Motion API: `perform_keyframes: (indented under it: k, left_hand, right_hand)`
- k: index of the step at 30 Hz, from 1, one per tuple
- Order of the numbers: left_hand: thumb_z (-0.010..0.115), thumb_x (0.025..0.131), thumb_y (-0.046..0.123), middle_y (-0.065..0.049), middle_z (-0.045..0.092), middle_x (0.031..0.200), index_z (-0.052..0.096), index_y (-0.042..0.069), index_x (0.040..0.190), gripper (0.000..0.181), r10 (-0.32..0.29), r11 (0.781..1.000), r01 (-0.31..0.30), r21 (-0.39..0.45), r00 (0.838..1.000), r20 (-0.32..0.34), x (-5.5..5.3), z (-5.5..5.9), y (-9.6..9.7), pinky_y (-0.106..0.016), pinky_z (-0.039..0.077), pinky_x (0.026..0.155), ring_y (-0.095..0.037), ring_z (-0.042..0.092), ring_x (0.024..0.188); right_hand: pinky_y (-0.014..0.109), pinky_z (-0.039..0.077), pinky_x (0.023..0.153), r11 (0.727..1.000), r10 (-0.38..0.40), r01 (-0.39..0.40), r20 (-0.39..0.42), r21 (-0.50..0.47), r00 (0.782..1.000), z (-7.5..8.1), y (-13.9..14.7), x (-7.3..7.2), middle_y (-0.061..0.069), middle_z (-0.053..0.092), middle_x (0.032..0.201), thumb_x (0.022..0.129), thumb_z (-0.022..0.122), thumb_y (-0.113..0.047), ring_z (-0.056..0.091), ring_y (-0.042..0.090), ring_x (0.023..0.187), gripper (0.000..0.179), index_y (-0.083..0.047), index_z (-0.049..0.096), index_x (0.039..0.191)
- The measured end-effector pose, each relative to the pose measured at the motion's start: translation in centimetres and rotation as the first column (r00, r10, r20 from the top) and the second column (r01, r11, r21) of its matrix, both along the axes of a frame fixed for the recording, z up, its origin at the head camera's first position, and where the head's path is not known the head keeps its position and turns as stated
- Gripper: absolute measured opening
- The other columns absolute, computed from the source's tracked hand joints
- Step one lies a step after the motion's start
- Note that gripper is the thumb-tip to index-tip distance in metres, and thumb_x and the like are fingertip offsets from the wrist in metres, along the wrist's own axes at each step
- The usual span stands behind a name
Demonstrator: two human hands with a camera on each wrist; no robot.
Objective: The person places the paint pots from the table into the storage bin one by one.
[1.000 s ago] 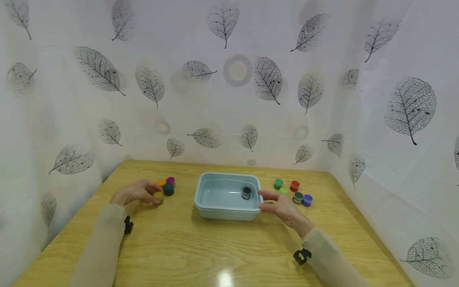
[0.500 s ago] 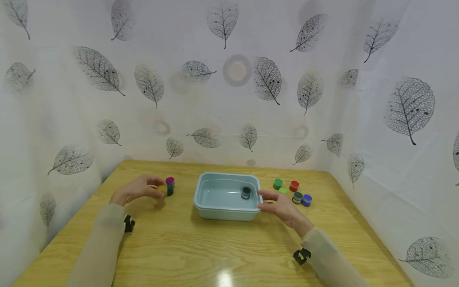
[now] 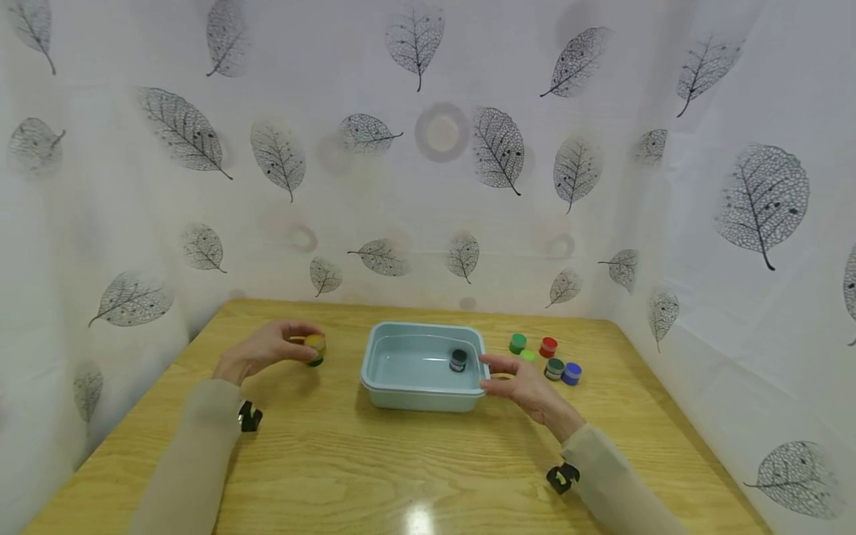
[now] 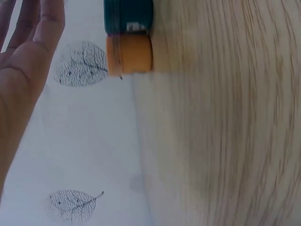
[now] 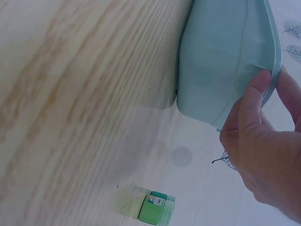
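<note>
My left hand (image 3: 270, 348) pinches a small paint jar with a yellow lid (image 3: 315, 342) at the left of the table, above a dark teal jar (image 3: 316, 362). In the left wrist view that teal jar (image 4: 129, 15) stands beside an orange jar (image 4: 130, 52), while the yellow one is out of sight. The orange and purple jars are hidden in the head view. My right hand (image 3: 531, 388) grips the right rim of a light blue plastic bin (image 3: 424, 399), thumb and fingers on either side of its edge (image 5: 275, 56). One dark-lidded jar (image 3: 458, 360) lies inside the bin.
Right of the bin stand several jars: green (image 3: 518, 343), red (image 3: 548, 347), light green (image 3: 528, 356), dark green (image 3: 553, 368) and blue (image 3: 571, 373). A leaf-print curtain (image 3: 428, 193) encloses the back and sides of the wooden table (image 3: 348, 468).
My left hand has lifted the yellow-lidded jar and carried it right and slightly away, over the teal jar. The purple jar has become hidden. My right hand stays on the bin's rim.
</note>
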State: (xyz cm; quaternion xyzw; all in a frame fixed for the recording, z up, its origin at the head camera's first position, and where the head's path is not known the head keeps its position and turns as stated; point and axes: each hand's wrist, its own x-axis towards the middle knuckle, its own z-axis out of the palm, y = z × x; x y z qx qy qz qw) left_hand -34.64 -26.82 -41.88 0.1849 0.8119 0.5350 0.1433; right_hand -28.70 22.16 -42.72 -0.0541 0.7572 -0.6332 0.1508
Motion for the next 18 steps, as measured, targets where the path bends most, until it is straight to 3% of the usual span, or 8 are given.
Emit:
perform_keyframes:
  k: [4, 8, 11, 15, 18]
  left_hand:
    - [0.076, 0.086, 0.023, -0.019, 0.047, 0.144, 0.049, 0.002, 0.138, 0.063, -0.010, 0.999, 0.009, 0.042, 1.000, 0.009, 0.0, 0.4, 1.2, -0.042, 0.049, 0.105, -0.035, 0.045, 0.132]
    - [0.074, 0.088, 0.022, -0.016, 0.056, 0.132, 0.048, 0.000, 0.139, 0.061, -0.024, 0.996, 0.021, 0.083, 0.999, 0.037, 0.0, 1.0, 2.4, -0.047, 0.053, 0.098, -0.022, 0.061, 0.111]
    - [0.073, 0.089, 0.021, -0.010, 0.064, 0.119, 0.049, -0.001, 0.138, 0.060, -0.026, 0.994, 0.021, 0.104, 0.998, 0.050, 0.0, 1.4, 3.2, -0.050, 0.054, 0.095, -0.016, 0.066, 0.100]
    - [0.074, 0.088, 0.019, -0.007, 0.066, 0.112, 0.051, -0.003, 0.136, 0.058, -0.013, 0.990, 0.005, 0.143, 0.999, 0.053, 0.1, 1.6, 4.6, -0.040, 0.057, 0.091, -0.016, 0.065, 0.100]
    - [0.077, 0.086, 0.020, -0.011, 0.064, 0.118, 0.053, -0.002, 0.134, 0.058, 0.011, 0.988, -0.018, 0.154, 0.999, 0.046, 0.1, 1.5, 5.6, -0.035, 0.056, 0.093, -0.018, 0.062, 0.106]
  right_hand:
    - [0.031, 0.058, 0.089, 1.000, -0.003, 0.003, 0.000, 0.004, 1.000, 0.0, 0.1, 0.1, 0.025, 0.044, 0.136, 0.088, 0.072, -0.007, 0.060, 0.019, 0.104, 0.062, -0.001, 0.047, 0.144]
    - [0.034, 0.058, 0.091, 1.000, 0.002, -0.002, -0.003, 0.010, 1.000, 0.0, 0.1, 0.1, 0.025, 0.044, 0.137, 0.089, 0.072, -0.008, 0.059, 0.018, 0.104, 0.061, -0.002, 0.046, 0.144]
    - [0.037, 0.057, 0.093, 1.000, 0.006, -0.006, -0.002, 0.011, 1.000, 0.0, 0.1, 0.1, 0.025, 0.043, 0.138, 0.089, 0.072, -0.008, 0.059, 0.018, 0.104, 0.061, -0.002, 0.046, 0.145]
    - [0.039, 0.057, 0.095, 1.000, 0.002, -0.002, -0.001, 0.013, 1.000, 0.0, 0.1, 0.0, 0.025, 0.043, 0.139, 0.089, 0.072, -0.009, 0.058, 0.019, 0.106, 0.062, -0.002, 0.046, 0.144]
    - [0.041, 0.056, 0.097, 1.000, -0.001, 0.001, 0.000, 0.022, 1.000, 0.0, 0.0, 0.0, 0.024, 0.043, 0.139, 0.088, 0.073, -0.010, 0.057, 0.020, 0.108, 0.062, -0.003, 0.047, 0.144]
